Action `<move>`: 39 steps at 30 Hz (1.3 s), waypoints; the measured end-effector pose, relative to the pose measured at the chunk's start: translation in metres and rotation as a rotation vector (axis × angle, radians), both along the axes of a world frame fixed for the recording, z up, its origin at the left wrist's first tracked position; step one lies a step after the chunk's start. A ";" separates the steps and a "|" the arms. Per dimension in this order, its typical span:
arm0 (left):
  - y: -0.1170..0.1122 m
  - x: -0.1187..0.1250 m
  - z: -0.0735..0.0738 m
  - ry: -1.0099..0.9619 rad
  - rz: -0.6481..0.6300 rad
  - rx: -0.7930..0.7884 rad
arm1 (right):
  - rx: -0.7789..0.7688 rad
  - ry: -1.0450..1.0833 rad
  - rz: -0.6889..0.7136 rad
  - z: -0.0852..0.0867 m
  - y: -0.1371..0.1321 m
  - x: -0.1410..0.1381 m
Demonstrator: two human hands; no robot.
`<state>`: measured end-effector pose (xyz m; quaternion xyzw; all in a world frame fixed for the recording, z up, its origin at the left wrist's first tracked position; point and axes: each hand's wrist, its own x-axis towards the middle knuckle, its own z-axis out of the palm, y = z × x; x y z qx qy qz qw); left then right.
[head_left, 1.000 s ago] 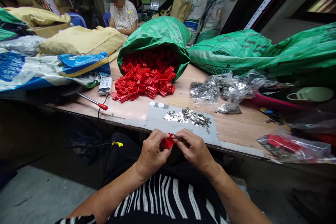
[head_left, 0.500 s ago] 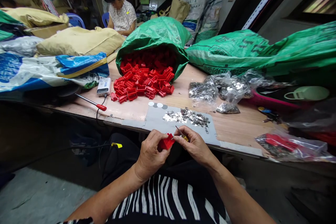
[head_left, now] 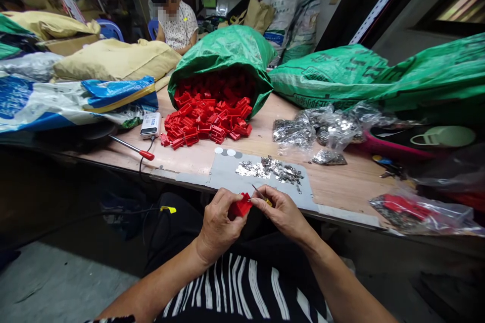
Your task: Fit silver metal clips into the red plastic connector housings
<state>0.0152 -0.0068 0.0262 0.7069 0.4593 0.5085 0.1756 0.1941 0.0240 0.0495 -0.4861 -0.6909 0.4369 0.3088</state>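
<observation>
A red plastic part (head_left: 241, 207) is pinched in my left hand (head_left: 220, 219), held just off the table's front edge above my lap. My right hand (head_left: 278, 207) is closed around a small screwdriver-like tool with a yellow handle (head_left: 268, 202), its thin dark shaft pointing up and left. The right thumb and fingertip meet at the red part's right end; anything tiny pinched there is too small to make out. Just beyond my hands, flat metal pieces (head_left: 261, 169) lie heaped on a grey mat (head_left: 223, 174).
Red parts (head_left: 204, 126) spill from a green sack (head_left: 227, 43) at the table's middle. Plastic bags of metal pieces (head_left: 326, 131) lie to the right. A white power bank (head_left: 150, 125) and a red-handled rod (head_left: 132, 147) are on the left. Another person (head_left: 176, 25) sits across the table.
Both hands stay almost in place at the red part. The tool's shaft has shifted slightly in my right hand; the rest of the scene looks the same.
</observation>
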 end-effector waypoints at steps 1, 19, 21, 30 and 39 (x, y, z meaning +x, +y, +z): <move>0.000 0.000 0.001 0.000 0.009 0.006 | 0.021 -0.028 -0.002 0.002 -0.001 -0.001; 0.000 0.002 -0.005 0.019 0.039 0.041 | 0.133 -0.204 -0.145 0.008 -0.007 -0.010; 0.001 0.002 -0.005 0.020 0.047 0.043 | 0.140 -0.203 -0.130 0.009 -0.006 -0.009; 0.003 0.002 -0.008 0.050 0.033 0.062 | 0.113 -0.193 -0.107 0.007 -0.006 -0.012; 0.005 0.001 -0.001 0.047 0.080 0.044 | 0.141 -0.184 -0.191 0.000 -0.006 -0.018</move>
